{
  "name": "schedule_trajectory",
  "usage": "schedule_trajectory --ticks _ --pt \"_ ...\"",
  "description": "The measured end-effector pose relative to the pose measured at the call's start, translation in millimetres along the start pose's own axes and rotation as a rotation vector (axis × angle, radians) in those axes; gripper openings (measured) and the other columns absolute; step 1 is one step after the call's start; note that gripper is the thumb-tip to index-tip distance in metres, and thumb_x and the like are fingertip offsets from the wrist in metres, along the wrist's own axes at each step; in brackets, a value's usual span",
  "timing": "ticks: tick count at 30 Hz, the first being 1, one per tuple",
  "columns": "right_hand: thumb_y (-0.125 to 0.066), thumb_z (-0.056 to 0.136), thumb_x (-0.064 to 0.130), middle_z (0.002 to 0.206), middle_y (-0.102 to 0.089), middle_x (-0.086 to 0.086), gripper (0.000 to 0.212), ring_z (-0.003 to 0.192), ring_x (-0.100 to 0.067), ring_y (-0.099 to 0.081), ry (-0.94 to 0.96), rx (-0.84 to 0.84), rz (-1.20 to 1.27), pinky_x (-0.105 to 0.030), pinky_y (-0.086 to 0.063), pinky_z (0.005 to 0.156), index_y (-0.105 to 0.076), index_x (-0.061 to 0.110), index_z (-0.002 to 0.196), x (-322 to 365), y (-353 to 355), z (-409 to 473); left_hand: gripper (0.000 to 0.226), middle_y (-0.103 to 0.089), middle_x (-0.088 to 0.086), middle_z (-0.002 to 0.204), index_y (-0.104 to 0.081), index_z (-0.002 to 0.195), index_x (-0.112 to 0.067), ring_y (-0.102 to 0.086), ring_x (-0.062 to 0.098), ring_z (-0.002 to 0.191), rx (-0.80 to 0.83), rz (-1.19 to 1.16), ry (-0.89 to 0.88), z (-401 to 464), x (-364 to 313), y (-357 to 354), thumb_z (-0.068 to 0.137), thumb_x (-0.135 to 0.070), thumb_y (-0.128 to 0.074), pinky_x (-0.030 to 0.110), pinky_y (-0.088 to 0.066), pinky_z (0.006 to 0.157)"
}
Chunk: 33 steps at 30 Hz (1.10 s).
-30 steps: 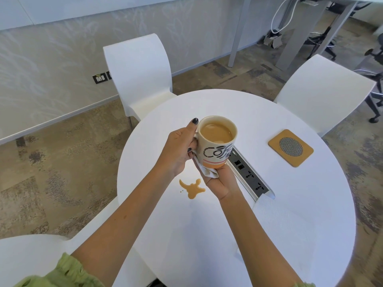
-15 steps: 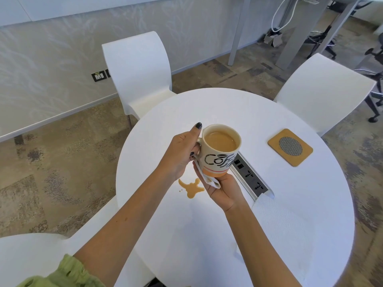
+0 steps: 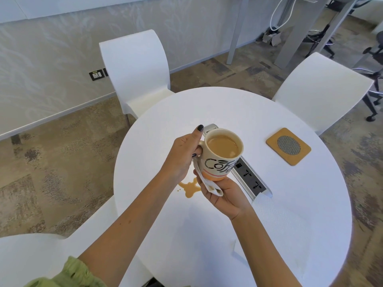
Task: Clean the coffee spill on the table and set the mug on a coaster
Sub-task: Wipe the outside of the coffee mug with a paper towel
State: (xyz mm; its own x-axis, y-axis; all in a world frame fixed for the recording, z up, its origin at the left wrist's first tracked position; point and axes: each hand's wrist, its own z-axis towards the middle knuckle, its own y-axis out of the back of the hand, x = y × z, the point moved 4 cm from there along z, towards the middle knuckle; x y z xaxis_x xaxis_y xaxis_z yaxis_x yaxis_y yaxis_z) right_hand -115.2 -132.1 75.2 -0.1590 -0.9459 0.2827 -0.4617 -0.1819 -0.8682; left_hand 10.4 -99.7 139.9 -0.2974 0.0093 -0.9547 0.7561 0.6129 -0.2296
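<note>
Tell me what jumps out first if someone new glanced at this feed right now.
A full mug of milky coffee, held above the round white table by the left hand while the right hand presses a stained tissue under it. Then the brown spill beneath, and the empty coaster to the right.

mug (image 3: 220, 162): cream, with black letters, a thin red line and an orange band at the bottom
coffee in mug: light brown
spill (image 3: 189, 188): light brown, on the white table (image 3: 310, 204)
tissue (image 3: 208, 184): white, with brown stains at the lower end
coaster (image 3: 288, 146): tan brown, with a grey mesh circle in the middle
power strip (image 3: 250, 182): silver frame, dark grey face
chairs (image 3: 136, 67): white
sleeve (image 3: 70, 275): light green
fingernails: dark polish
floor (image 3: 62, 172): beige carpet with grey patches
</note>
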Motion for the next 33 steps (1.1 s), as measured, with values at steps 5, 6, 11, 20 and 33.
schedule_trajectory --ticks 5,6,11,20,33 --pt "-0.084 0.042 -0.016 0.109 -0.064 -0.026 0.063 0.091 -0.033 -0.069 -0.012 -0.015 -0.014 -0.033 -0.058 0.067 -0.067 -0.01 0.103 -1.0 7.3 -3.0 0.056 -0.026 -0.009 0.044 -0.031 0.045 -0.025 -0.023 0.009 0.047 -0.017 -0.041 0.005 0.7 -2.1 0.5 0.097 -0.035 -0.048 0.028 -0.021 0.059" --pt "-0.084 0.042 -0.015 0.107 -0.065 -0.026 0.063 0.089 -0.032 -0.069 -0.011 -0.023 -0.027 -0.032 -0.058 0.066 -0.067 -0.01 0.102 -0.9 8.2 -3.1 0.056 -0.026 -0.009 0.044 -0.031 0.045 -0.025 -0.023 0.009 0.047 -0.018 -0.046 0.003 0.7 -2.4 0.5 0.098 -0.035 -0.048 0.029 -0.021 0.059" --pt "-0.068 0.064 -0.012 0.106 -0.062 -0.023 0.04 0.091 -0.028 -0.064 -0.028 -0.108 -0.17 -0.027 -0.056 0.07 -0.067 -0.007 0.104 5.5 18.7 -6.1 0.056 -0.026 -0.01 0.044 -0.03 0.045 -0.026 -0.024 0.009 0.047 -0.032 -0.079 0.005 0.9 -1.6 3.2 0.097 -0.035 -0.049 0.027 -0.025 0.062" --pt "-0.08 0.042 -0.019 0.096 -0.064 -0.031 0.063 0.082 -0.033 -0.068 0.011 -0.041 -0.041 -0.03 -0.059 0.063 -0.063 -0.017 0.103 18.8 8.0 -15.5 0.049 -0.026 -0.009 0.046 -0.028 0.055 -0.021 -0.023 0.009 0.048 -0.021 -0.125 -0.002 -1.7 -2.8 -0.9 0.098 -0.033 -0.048 0.025 -0.024 0.059" --pt "-0.035 0.072 -0.011 0.094 -0.071 -0.017 0.046 0.081 -0.025 -0.07 0.078 -0.12 -0.149 -0.029 -0.058 0.067 -0.074 0.0 0.093 45.0 19.8 -18.7 0.044 -0.021 -0.008 0.047 -0.014 0.076 -0.014 -0.024 0.009 0.047 -0.023 -0.156 -0.019 -2.0 -6.7 4.8 0.098 -0.034 -0.046 0.02 -0.033 0.054"
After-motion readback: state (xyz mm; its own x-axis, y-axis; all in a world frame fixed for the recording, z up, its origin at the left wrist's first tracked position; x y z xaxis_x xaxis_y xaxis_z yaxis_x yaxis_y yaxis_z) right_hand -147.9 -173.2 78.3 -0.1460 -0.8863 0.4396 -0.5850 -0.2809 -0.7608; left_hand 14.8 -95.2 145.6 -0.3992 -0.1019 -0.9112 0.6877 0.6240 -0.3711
